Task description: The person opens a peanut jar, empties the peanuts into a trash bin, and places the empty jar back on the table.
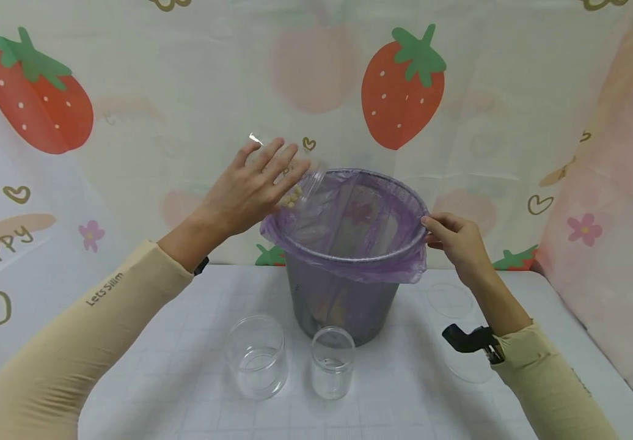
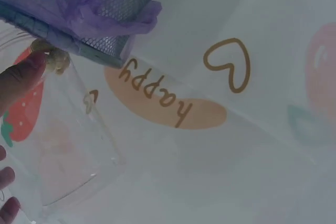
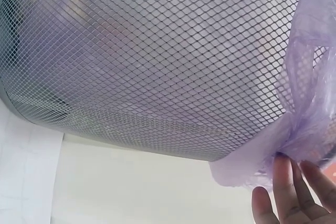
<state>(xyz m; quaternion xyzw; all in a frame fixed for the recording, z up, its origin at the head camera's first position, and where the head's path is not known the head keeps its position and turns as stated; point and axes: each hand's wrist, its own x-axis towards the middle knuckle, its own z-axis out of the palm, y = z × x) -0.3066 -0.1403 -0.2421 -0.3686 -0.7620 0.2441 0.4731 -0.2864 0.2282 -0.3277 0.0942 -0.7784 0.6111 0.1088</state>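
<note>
My left hand (image 1: 264,180) grips a clear jar (image 2: 86,145), tipped with its mouth at the left rim of a mesh wastebasket (image 1: 344,302). Several small beige pieces (image 2: 56,61) lie inside, gathered near the jar's mouth. A purple plastic bag (image 1: 344,269) lines the basket and folds over its rim. On the basket's right side, my right hand (image 1: 456,241) pinches the rim and the bag's edge between thumb and fingers. From the right wrist, the fingertips (image 3: 282,169) show against the purple folds.
Two clear glass containers stand on the white table in front of the basket: a wider one (image 1: 258,360) at left and a narrower one (image 1: 332,366) beside it. Faint clear round discs (image 1: 467,370) lie at right. A strawberry-print cloth (image 1: 217,79) hangs behind.
</note>
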